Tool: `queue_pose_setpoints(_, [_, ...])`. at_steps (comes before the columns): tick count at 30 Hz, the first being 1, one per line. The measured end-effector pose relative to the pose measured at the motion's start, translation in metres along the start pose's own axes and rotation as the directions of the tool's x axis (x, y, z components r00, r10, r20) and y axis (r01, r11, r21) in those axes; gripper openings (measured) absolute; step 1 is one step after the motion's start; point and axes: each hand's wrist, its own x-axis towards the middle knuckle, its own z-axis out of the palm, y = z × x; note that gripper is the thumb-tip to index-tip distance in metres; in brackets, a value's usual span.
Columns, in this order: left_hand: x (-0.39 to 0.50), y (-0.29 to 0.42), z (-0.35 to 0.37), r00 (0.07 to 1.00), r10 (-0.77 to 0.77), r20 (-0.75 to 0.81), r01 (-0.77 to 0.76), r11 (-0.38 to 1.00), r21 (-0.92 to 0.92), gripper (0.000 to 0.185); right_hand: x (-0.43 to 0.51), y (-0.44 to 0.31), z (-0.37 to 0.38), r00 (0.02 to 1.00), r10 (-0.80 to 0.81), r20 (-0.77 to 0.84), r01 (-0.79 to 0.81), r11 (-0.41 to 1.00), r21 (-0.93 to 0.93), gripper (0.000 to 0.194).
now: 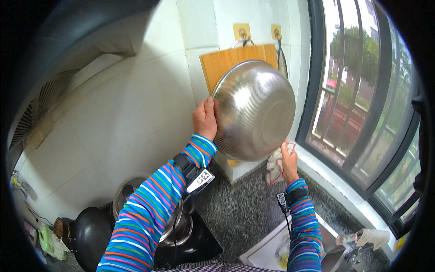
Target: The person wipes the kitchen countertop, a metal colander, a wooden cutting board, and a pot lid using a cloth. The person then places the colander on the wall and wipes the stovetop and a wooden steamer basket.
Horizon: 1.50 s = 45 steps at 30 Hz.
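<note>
A large round stainless steel colander [251, 112] is held up, its finely textured outer side and base facing me. My left hand [205, 119] grips its rim on the left, thumb on the outside. At the lower right edge of the colander is my right hand [289, 161], closed on a white cloth with a pink border [275, 166]. The cloth hangs beside those fingers, which are partly hidden. Behind the colander, a wooden cutting board [217, 68] is against the tiled wall, mostly covered from view.
Below lies a speckled stone counter [234, 204] with a black gas hob [204, 238] bearing pots. A black wok [91, 238] stands at the left. The sink [265, 244] is at the lower right. A barred window [353, 102] lines the right side; a range hood [85, 61] overhangs the upper left.
</note>
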Motion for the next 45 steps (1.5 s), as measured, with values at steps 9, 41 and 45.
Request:
queue_pose_setpoints(9, [-0.111,0.02,0.013,0.82,-0.14,0.555,0.287,0.94,-0.186,0.031,-0.114,0.064,-0.068,0.907,0.392,-0.153,-0.396,0.918,0.005,0.037])
queue_pose_setpoints(41, [-0.263,0.066,-0.047,0.459,0.052,0.887,0.167,0.975,-0.144,0.024,-0.27,0.065,-0.094,0.853,0.486,-0.188,-0.336,0.789,0.514,0.043])
queue_pose_setpoints(45, [-0.255,0.078,-0.085,0.318,0.006,0.948,0.337,0.934,-0.119,0.023,-0.221,0.014,-0.125,0.81,0.229,-0.539,-0.135,0.969,0.208,0.031])
